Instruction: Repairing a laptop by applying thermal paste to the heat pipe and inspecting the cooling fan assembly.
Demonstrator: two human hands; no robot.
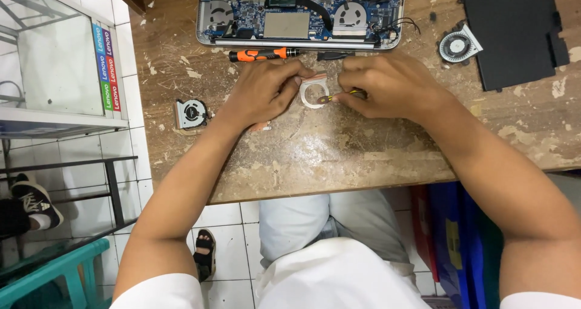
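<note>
**Two hands on a small fan housing at a worn repair bench**

A scarred wooden table [339, 158] with flaking paint fills the middle of the view, set over a white tiled floor [224, 230]. At about 12 o'clock from the hands lies an opened laptop [299, 14], its bottom cover off: the shell acts as a shallow tray holding a blue circuit board, two grey fans in the left and right corners, and a silver plate at the centre. Just below its front edge an orange-and-black screwdriver [261, 54] lies flat, its long axis running left to right with the tip pointing to 3 o'clock.

The left hand [261, 91] is curled, fingers bent down onto the left side of a pale ring-shaped fan housing [314, 93], pinning it to the table. This housing lies flat at the centre of the bench between both hands, with copper-coloured fins on its upper edge toward 12 o'clock. The right hand [387, 86] is closed in a pinch around a thin yellow-handled tool [340, 95], whose long axis is near level and whose tip points to 9 o'clock, meeting the ring's right rim.

At 9 o'clock, well apart, a loose black fan [190, 113] rests on the table. At 2 o'clock lie a round silver fan [458, 45] and, beside it, a black flat panel [514, 31]. A glass cabinet [60, 61] stands at far left.
</note>
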